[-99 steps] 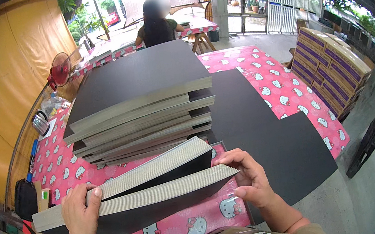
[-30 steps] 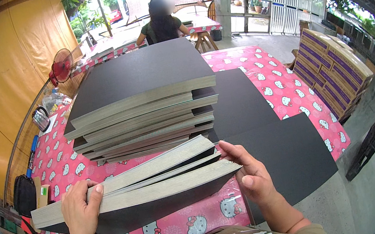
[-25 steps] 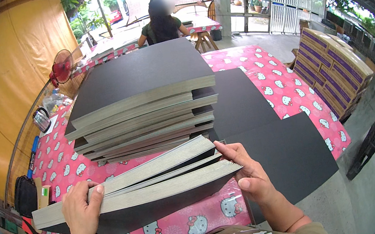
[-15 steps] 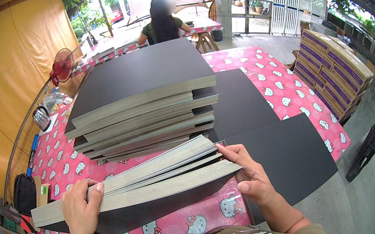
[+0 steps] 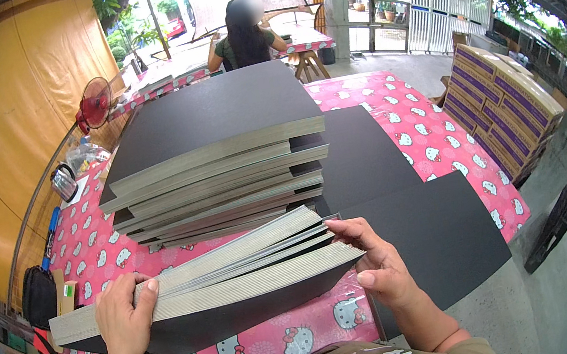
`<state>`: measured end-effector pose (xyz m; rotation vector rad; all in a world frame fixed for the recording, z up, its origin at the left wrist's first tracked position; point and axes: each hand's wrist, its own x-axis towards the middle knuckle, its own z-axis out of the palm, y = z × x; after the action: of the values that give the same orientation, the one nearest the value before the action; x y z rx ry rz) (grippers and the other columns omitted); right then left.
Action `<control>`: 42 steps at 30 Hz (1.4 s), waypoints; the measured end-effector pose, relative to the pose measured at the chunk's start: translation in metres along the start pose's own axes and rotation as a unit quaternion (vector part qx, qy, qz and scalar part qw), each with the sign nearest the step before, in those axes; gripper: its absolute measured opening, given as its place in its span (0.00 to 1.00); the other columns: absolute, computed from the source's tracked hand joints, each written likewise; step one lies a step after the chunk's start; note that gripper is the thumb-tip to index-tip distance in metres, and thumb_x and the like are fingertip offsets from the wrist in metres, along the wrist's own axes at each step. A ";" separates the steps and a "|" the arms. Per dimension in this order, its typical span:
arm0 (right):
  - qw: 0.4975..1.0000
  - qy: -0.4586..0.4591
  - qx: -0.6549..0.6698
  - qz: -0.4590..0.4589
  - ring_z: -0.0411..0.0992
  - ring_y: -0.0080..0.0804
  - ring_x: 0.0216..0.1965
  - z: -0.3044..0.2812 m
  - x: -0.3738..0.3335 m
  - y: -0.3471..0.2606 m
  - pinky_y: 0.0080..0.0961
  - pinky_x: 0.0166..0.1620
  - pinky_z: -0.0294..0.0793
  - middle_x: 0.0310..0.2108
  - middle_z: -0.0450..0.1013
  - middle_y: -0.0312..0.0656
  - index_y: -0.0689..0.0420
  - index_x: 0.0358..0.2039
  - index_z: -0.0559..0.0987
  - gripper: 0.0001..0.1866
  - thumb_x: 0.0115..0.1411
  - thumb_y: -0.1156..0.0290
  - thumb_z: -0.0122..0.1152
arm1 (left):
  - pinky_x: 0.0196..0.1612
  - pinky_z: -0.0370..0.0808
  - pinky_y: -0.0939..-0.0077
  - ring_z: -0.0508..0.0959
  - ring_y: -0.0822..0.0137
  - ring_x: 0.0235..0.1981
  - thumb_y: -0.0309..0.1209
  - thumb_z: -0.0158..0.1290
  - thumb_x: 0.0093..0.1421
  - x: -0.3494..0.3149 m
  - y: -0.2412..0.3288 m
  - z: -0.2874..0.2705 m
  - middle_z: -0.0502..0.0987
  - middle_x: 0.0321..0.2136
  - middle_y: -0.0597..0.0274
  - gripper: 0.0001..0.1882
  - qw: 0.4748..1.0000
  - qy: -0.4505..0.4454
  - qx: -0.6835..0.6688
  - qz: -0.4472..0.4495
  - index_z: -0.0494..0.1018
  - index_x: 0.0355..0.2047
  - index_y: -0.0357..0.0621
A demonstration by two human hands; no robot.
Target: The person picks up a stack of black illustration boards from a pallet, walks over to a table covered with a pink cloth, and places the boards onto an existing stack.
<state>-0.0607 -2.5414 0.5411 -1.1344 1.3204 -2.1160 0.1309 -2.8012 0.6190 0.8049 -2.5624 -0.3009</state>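
Note:
A thick stack of black boards with pale grey edges (image 5: 241, 286) is tilted up on its long side in front of me. My left hand (image 5: 126, 314) grips it near the left end, thumb over the pale edges and fingers behind. At the right end, my right hand (image 5: 376, 258) holds the corner with curled fingers, its fingertips against the board edges. There the boards fan apart, with dark gaps between them. Behind stands a tall pile of similar boards (image 5: 208, 115), laid in offset bundles.
Large black sheets (image 5: 431, 235) lie to the right on the pink patterned tablecloth (image 5: 409, 107). A kettle (image 5: 64, 182), a red fan (image 5: 94, 104) and a black bag (image 5: 39, 295) are at the left. Boxes (image 5: 500, 104) are stacked at the right. Another person (image 5: 247, 39) sits far ahead.
The gaps between the boards at the right end are slightly wider, and my right fingers have shifted a little there. My left hand keeps its grip. The far person's arms have risen.

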 end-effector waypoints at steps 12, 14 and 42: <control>0.999 0.003 -0.051 0.017 0.57 0.26 0.49 0.000 0.002 -0.012 0.26 0.56 0.56 0.44 0.57 0.39 0.61 0.49 0.65 0.30 0.46 0.70 0.65 | 0.35 0.60 0.66 0.70 0.57 0.28 0.42 0.49 0.55 -0.001 -0.003 0.001 0.72 0.22 0.57 0.16 1.000 0.008 -0.007 0.014 0.73 0.26 0.41; 0.999 -0.003 -0.047 0.019 0.58 0.27 0.49 0.000 0.000 -0.012 0.28 0.56 0.57 0.44 0.57 0.40 0.61 0.49 0.65 0.29 0.46 0.70 0.65 | 0.35 0.60 0.66 0.70 0.57 0.29 0.42 0.49 0.55 -0.001 -0.001 0.001 0.72 0.22 0.57 0.16 1.000 0.005 -0.011 0.008 0.73 0.26 0.41; 0.994 -0.015 -0.102 -0.029 0.56 0.32 0.49 0.000 -0.001 0.006 0.26 0.56 0.50 0.45 0.58 0.44 0.65 0.61 0.57 0.44 0.50 0.48 0.54 | 0.34 0.60 0.67 0.70 0.58 0.28 0.43 0.50 0.54 0.001 -0.001 0.000 0.72 0.22 0.58 0.16 1.000 0.000 -0.011 0.002 0.73 0.26 0.41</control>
<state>-0.0607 -2.5431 0.5355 -1.2943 1.5346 -2.0320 0.1304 -2.8028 0.6188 0.7925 -2.5553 -0.3258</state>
